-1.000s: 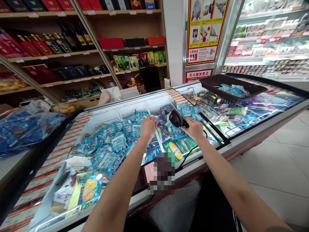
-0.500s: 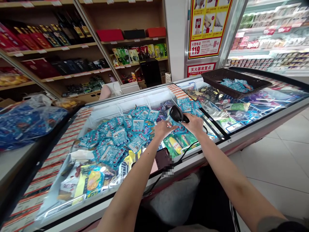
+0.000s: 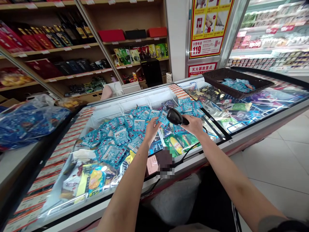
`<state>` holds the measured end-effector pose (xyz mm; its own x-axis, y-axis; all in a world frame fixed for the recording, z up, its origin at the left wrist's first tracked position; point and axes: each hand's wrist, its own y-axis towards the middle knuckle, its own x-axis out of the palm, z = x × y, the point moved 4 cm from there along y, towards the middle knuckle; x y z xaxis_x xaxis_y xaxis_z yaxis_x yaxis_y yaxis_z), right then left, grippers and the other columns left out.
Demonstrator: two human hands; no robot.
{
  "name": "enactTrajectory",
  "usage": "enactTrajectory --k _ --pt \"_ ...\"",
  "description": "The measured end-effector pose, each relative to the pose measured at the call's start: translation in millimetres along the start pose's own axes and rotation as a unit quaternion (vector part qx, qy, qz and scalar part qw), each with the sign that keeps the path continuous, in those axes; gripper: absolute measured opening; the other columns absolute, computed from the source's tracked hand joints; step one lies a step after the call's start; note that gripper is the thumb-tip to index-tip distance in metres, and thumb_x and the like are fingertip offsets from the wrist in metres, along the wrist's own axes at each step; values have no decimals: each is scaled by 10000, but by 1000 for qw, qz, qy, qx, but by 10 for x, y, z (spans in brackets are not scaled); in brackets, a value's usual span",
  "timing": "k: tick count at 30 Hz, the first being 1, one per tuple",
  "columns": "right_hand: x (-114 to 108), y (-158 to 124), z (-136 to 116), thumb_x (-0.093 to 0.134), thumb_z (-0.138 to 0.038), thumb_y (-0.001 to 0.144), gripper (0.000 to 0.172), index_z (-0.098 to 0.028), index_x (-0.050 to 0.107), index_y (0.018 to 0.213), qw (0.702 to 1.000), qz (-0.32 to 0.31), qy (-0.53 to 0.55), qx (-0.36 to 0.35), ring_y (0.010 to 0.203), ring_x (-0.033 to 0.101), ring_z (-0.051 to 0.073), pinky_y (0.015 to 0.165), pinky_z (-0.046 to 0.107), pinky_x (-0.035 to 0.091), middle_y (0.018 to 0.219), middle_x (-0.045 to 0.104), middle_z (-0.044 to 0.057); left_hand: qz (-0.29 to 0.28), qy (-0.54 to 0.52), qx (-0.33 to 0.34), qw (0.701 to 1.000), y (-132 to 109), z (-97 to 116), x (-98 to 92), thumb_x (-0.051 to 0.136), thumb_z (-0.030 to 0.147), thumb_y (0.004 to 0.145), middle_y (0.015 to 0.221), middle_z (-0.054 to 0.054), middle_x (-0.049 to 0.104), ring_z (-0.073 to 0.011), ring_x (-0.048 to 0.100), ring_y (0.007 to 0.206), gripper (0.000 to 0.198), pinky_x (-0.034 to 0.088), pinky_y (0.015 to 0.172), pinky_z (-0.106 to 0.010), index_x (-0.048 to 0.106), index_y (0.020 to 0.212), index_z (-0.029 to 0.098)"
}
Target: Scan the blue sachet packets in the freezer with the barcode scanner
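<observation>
In the head view my right hand [image 3: 194, 125] is wrapped round the handle of a black barcode scanner [image 3: 174, 116], its head pointing left. My left hand [image 3: 151, 130] pinches a small blue packet [image 3: 163, 118] by its left edge, just beside the scanner head. Many more blue packets [image 3: 120, 134] lie heaped to the left of my left hand, on the glass-topped freezer. Another small group of blue packets [image 3: 189, 106] lies just beyond my right hand. A phone [image 3: 152, 165] rests on the freezer's front edge below my hands, partly blurred out.
A dark brown tray [image 3: 262, 84] holding some blue packets stands at the back right of the freezer. To the left is a clear plastic bag [image 3: 31, 120] full of blue packets. The scanner's black cable [image 3: 187, 154] runs along the front edge. Shelves [image 3: 135, 41] stand behind.
My left hand has moved left and now has a blue packet in its fingers, held up near the scanner. The scanner in my right hand has shifted slightly left.
</observation>
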<state>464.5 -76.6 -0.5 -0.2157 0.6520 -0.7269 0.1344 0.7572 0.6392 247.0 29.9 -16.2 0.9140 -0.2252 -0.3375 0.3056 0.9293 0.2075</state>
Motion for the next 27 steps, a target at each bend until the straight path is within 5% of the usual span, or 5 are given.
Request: enactTrajectory --k 10,27 --pt "57 -22 -118 623 -351 761 398 -264 608 1149 998 -28 8 -57 811 633 174 650 242 391 902 698 12 74 37 58 995 14 36 -70 550 323 801 682 26 518 -91 494 561 301 401 553 -228 542 1084 221" --pt "50 -52 -227 589 -341 805 320 -232 606 1106 995 -15 -7 -100 799 621 176 665 250 383 883 687 29 51 52 48 996 -25 -28 -41 511 362 819 579 47 513 -115 537 524 360 401 544 -240 502 1149 219"
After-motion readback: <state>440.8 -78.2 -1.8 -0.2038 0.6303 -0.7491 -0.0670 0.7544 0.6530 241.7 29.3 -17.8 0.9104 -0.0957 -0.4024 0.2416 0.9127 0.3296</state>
